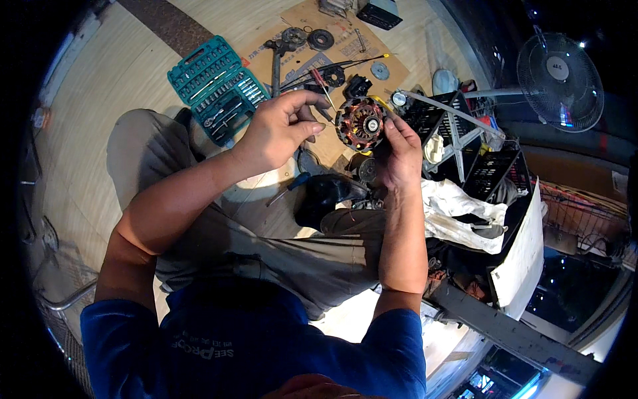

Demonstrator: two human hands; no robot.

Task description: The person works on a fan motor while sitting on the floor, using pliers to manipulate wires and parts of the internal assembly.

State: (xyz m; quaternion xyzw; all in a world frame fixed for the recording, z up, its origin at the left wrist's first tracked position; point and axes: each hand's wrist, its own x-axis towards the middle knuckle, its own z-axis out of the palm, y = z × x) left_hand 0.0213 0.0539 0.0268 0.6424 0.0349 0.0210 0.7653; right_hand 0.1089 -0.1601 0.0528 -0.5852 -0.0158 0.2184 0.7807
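Observation:
In my right hand [401, 154] is a round motor stator [349, 124] with copper windings and a shiny metal ring at its centre. My thumb and fingers grip its right edge, its wound face turned up. To its left hovers my left hand [274, 132], fingers bent, with a gap between thumb and forefinger and nothing visible in it. A screwdriver [318, 77] with a red handle lies just beyond the two hands. Below the stator, a dark round motor part [363, 169] is partly covered by my right hand.
A teal socket set case [174, 74] lies opened at left. Cardboard [345, 30] beyond my hands bears a hammer [275, 66], a black ring [321, 40] and several parts. Black crates [495, 174], a white cloth [458, 209] and a fan [559, 80] stand at right.

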